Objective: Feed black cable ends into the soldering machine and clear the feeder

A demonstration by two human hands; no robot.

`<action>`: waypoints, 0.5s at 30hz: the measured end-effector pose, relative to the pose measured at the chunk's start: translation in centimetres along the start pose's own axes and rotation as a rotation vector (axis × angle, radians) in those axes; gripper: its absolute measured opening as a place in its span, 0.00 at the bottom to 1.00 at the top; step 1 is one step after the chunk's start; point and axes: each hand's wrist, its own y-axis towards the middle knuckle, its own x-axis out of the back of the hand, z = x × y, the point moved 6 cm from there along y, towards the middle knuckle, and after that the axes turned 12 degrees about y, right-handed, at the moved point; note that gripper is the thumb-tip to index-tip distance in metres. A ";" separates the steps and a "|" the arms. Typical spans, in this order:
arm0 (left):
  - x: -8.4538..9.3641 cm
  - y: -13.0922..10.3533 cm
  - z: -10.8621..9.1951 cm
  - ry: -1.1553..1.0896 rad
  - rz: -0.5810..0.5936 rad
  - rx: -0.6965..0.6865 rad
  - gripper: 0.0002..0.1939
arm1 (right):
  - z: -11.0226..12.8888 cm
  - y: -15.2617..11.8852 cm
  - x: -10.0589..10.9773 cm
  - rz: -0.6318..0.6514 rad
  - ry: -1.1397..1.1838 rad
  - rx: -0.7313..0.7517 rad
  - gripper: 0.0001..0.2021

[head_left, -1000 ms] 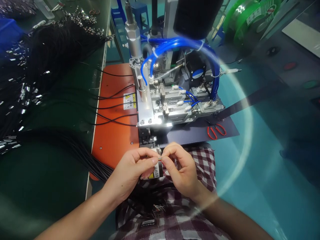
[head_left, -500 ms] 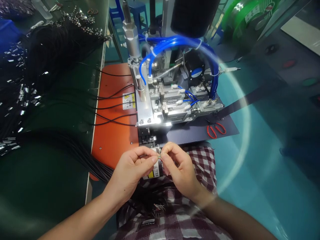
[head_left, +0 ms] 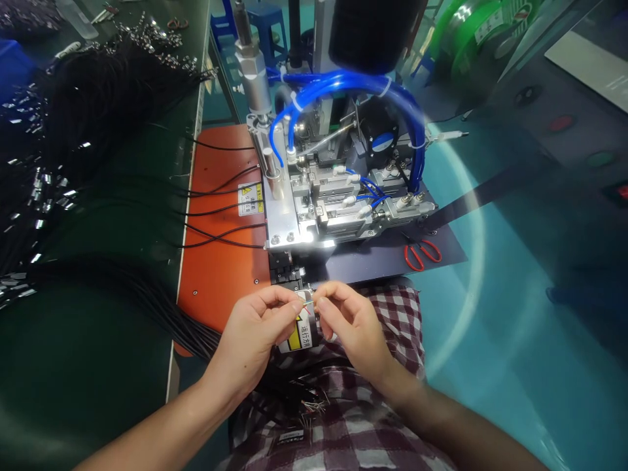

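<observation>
Thin coloured wires point(head_left: 307, 303), one greenish and one reddish, show in the small gap between my two hands. My left hand point(head_left: 267, 320) pinches them between thumb and forefinger. Closed in a pinch as well, my right hand point(head_left: 348, 327) has its thumb and forefinger at the greenish wire's other end. Both hands are above my lap, in front of the near end of a metal machine point(head_left: 338, 196). Below them a label point(head_left: 297, 337) with yellow and black marks is partly covered. A bundle of black cables with bared wire ends point(head_left: 313, 407) lies on my lap.
Several black cables point(head_left: 220, 235) run across the orange plate point(head_left: 216, 281) into the machine. Red-handled scissors point(head_left: 422, 254) lie on the dark plate at right. Heaps of black cables point(head_left: 112, 98) cover the green table point(head_left: 98, 366). Blue air hoses point(head_left: 343, 82) arch over the machine.
My fingertips have drawn slightly apart, and more of the coloured wires shows between them. The whole view has shifted a little; both hands keep their pinch.
</observation>
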 end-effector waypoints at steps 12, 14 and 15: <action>-0.2 -0.3 0.1 0.011 0.041 -0.019 0.10 | 0.4 -0.1 -0.6 -0.005 -0.102 0.005 0.06; -0.3 -0.3 0.2 -0.003 0.047 -0.015 0.10 | 0.1 -0.3 -0.7 -0.010 -0.106 -0.020 0.07; -0.3 -0.4 0.2 -0.006 0.048 -0.013 0.10 | -0.1 -0.4 -0.8 -0.014 -0.105 -0.032 0.07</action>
